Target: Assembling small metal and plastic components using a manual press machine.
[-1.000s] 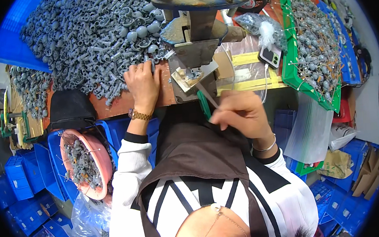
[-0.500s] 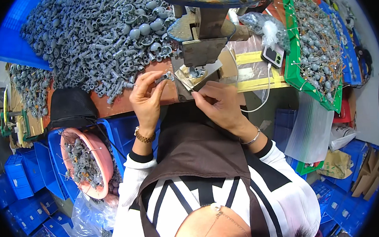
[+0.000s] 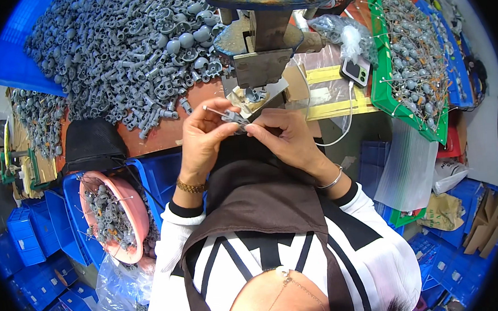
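In front of the press, my two hands meet at a small grey plastic part (image 3: 234,117), with a thin light rod or pin sticking out of it toward the left. My left hand (image 3: 201,138) pinches the part between thumb and fingers. From the other side, my right hand (image 3: 289,135) is closed, its thumb and forefinger tips on the part's right end. Whether a second small piece sits in those fingertips is too small to tell. Just beyond the hands, the press's metal block (image 3: 263,68) stands over a fixture (image 3: 256,94) with a grey piece in it.
A big heap of grey plastic parts (image 3: 123,55) covers the table's left. On the right stand a green tray (image 3: 377,90) of pinned grey parts and a phone (image 3: 356,72) with a white cable. A pink basin (image 3: 140,210) of parts sits lower left, beside a black pouch (image 3: 94,143).
My right hand has left the fixture's front edge and come against the left hand's fingertips. My left hand has moved slightly right and nearer to me, and the grey part now shows between both hands.
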`<state>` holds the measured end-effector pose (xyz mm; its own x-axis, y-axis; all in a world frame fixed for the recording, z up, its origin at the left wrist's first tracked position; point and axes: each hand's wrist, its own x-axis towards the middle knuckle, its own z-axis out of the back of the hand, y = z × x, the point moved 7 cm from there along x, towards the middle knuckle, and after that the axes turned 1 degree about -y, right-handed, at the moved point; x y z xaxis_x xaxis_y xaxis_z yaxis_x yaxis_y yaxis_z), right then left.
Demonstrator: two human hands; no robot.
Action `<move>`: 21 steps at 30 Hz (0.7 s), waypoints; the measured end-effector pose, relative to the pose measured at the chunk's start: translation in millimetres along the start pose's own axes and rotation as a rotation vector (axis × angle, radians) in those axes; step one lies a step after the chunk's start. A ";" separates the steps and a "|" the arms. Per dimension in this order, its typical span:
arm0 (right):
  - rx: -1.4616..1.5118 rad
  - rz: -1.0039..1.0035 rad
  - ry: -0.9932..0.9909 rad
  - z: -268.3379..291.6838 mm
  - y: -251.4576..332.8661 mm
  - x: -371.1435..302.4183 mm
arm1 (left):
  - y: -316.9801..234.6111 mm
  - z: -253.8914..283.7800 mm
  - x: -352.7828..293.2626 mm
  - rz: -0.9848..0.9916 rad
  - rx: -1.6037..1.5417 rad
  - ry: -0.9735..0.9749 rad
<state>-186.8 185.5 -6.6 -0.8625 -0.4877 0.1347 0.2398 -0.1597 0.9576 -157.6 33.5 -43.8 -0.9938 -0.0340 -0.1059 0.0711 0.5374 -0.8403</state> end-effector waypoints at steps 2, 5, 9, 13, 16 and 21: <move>-0.029 0.045 -0.021 2.4 1.5 0.1 | -14.8 -16.2 -5.2 -0.249 0.335 0.063; 0.386 -0.367 0.111 -6.3 -23.9 -6.8 | -41.6 -43.7 -19.3 -0.664 0.880 0.182; 0.772 -0.479 0.041 -9.2 -32.1 -7.0 | -54.2 -46.2 -30.1 -0.826 0.930 0.081; 0.310 -0.133 -0.166 13.3 -30.7 6.5 | -52.8 28.6 -24.7 -0.585 0.188 -0.508; 0.088 -0.108 -0.100 10.5 -32.7 8.6 | -81.0 -4.4 -38.4 -1.087 0.903 -0.748; 0.316 0.001 -0.037 -5.3 -25.1 10.3 | -38.3 -57.2 -25.0 -0.850 1.438 -0.026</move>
<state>-199.3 179.9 -30.7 -0.8794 -0.4552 0.1394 0.0954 0.1183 0.9884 -140.4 62.0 21.4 -0.7876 0.0883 0.6098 -0.4216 -0.7990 -0.4288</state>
